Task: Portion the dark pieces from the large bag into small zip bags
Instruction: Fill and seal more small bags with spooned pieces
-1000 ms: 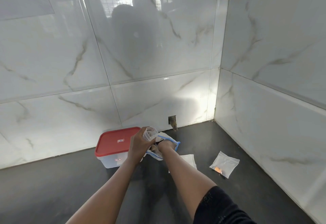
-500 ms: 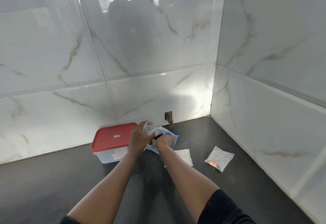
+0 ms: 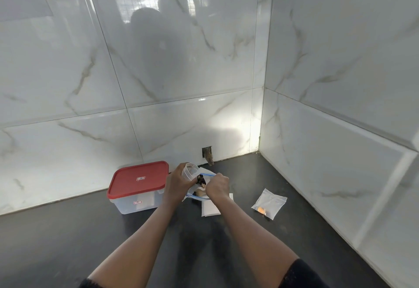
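Change: over the last second almost nothing has shifted. Both grips have stayed at the mouth of the large bag [image 3: 197,194]. The one real difference is that the mouth now gapes wider, so the dark pieces [image 3: 201,180] show plainly.
Left grip: the left grip [image 3: 179,183] is curled round a small clear cup [image 3: 190,171], tilted just above the bag's mouth as before. I cannot tell whether anything is in the cup.
Right grip: the right grip [image 3: 218,184] is fisted and, as I read it, pinches the bag's blue zip rim, drawing it away from the left grip.
Dark pieces: inside the large bag, directly between the two grips and just below the cup.
Small zip bag: one small zip bag [image 3: 269,202] lies flat on the bench [image 3: 68,242], well to the right of the right grip, with an orange bit inside.
White stack: a flat white stack [image 3: 209,209] lies under the right wrist.
Container: a red-lidded container [image 3: 138,178] sits just left of the left grip.
Meaning: with the mouth held open, I judge that the scoop comes next. The small bag lies too far off to fill where it is.
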Available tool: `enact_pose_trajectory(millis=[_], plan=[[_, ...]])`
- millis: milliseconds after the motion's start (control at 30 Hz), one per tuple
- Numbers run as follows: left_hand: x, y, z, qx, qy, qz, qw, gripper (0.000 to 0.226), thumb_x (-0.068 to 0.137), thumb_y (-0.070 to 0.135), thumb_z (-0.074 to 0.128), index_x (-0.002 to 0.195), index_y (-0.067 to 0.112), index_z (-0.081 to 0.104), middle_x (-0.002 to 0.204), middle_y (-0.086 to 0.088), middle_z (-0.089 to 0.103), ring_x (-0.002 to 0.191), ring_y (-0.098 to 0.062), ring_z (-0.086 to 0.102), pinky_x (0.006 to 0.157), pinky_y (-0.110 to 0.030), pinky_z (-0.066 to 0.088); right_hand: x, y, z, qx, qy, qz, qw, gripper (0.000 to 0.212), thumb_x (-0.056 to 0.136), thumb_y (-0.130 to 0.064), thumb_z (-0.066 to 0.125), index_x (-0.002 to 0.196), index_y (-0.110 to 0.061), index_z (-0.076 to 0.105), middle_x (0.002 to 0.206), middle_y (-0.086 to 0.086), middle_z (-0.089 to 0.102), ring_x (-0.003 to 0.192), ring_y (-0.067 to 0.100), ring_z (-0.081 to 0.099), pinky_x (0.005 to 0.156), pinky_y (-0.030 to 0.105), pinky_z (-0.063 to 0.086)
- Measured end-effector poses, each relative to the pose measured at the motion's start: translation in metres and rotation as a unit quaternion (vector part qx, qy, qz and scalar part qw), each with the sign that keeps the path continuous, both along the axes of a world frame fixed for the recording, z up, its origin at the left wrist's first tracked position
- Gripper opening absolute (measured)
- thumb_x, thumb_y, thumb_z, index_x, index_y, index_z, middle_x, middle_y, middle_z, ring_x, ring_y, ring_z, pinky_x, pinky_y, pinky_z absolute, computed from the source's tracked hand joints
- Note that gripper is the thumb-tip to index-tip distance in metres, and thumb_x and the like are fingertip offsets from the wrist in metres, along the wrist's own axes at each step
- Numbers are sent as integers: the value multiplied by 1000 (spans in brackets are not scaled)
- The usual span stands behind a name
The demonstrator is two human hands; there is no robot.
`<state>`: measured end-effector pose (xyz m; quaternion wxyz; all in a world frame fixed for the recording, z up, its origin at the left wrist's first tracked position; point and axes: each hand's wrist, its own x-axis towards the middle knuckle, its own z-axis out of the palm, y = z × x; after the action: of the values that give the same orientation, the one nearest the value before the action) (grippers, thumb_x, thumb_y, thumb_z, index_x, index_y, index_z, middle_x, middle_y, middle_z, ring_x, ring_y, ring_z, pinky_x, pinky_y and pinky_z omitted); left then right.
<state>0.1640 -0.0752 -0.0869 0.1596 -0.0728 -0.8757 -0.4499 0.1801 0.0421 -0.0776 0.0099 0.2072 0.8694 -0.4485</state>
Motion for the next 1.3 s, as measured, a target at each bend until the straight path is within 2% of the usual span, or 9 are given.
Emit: enact_pose_trajectory(millis=[467, 633, 733, 800, 933, 1000, 1067, 1133, 1300], plan=[[1, 0, -5, -24, -1, -6, 1000, 46, 74, 22, 78, 115, 11, 61, 106, -4, 68, 90, -18, 59, 76, -24, 42, -2, 12, 0, 0, -27, -22, 999, 30, 93, -5, 52, 123, 2, 54, 126, 17, 57, 115, 28, 58, 88, 28, 49], [2, -4, -10, -24, 0, -4, 1000, 44, 73, 17, 78, 113, 11, 62, 102, -5, 69, 90, -22, 62, 75, -25, 44, 3, 7, -5, 39, 10, 3, 999, 30, 98, -3, 40, 125, 0, 51, 129, 12, 55, 121, 22, 52, 95, 22, 43], [0, -7, -8, -18, 7, 2, 1000, 42, 72, 17, 79, 111, 12, 63, 98, -3, 70, 87, -22, 63, 74, -26, 45, 1, -5, -8, 58, 1, 46, 997, 29, 96, -1, 42, 123, 1, 51, 125, 12, 58, 118, 19, 56, 73, 15, 47], [-2, -10, -3, -8, 8, 10, 1000, 42, 71, 18, 80, 109, 13, 64, 96, -1, 70, 85, -19, 63, 73, -25, 46, 0, -12, -6, 35, 12, 46, 998, 25, 96, -2, 42, 118, 0, 55, 119, 10, 61, 116, 17, 58, 57, 11, 37], [-10, -15, 4, 16, 17, 23, 999, 39, 70, 20, 81, 105, 15, 65, 95, 1, 70, 85, -17, 63, 75, -24, 44, -12, -26, 0, -14, 6, 48, 999, 21, 97, -4, 37, 87, -16, 50, 71, 4, 46, 116, 16, 57, 48, 18, 17], [-9, -15, 4, 12, 21, 21, 999, 39, 70, 19, 81, 105, 15, 65, 95, 2, 70, 85, -15, 63, 75, -22, 43, -18, -30, -2, 5, -11, 51, 999, 20, 98, -6, 37, 94, -16, 54, 97, 6, 61, 120, 17, 55, 53, 15, 23], [-9, -15, 2, 6, 19, 13, 1000, 40, 70, 19, 81, 107, 15, 65, 96, 1, 70, 86, -16, 63, 76, -22, 43, -19, -33, -2, 22, -6, 54, 998, 22, 99, -9, 38, 108, -8, 58, 128, 8, 57, 125, 19, 51, 81, 12, 40], [-11, -16, 1, 8, 19, 10, 1000, 41, 70, 18, 81, 107, 14, 65, 97, 0, 71, 88, -17, 64, 77, -21, 43, -24, -35, -6, 21, -13, 46, 999, 33, 100, -13, 37, 130, -6, 49, 138, 8, 50, 130, 19, 46, 105, 22, 34], [-10, -23, 6, 1, 11, 28, 1000, 41, 70, 16, 80, 109, 14, 65, 98, -1, 71, 89, -18, 64, 77, -22, 43, -35, -41, -6, -54, -49, 57, 996, 41, 103, -20, 34, 140, -4, 38, 144, 9, 44, 120, 9, 51, 97, 11, 40]])
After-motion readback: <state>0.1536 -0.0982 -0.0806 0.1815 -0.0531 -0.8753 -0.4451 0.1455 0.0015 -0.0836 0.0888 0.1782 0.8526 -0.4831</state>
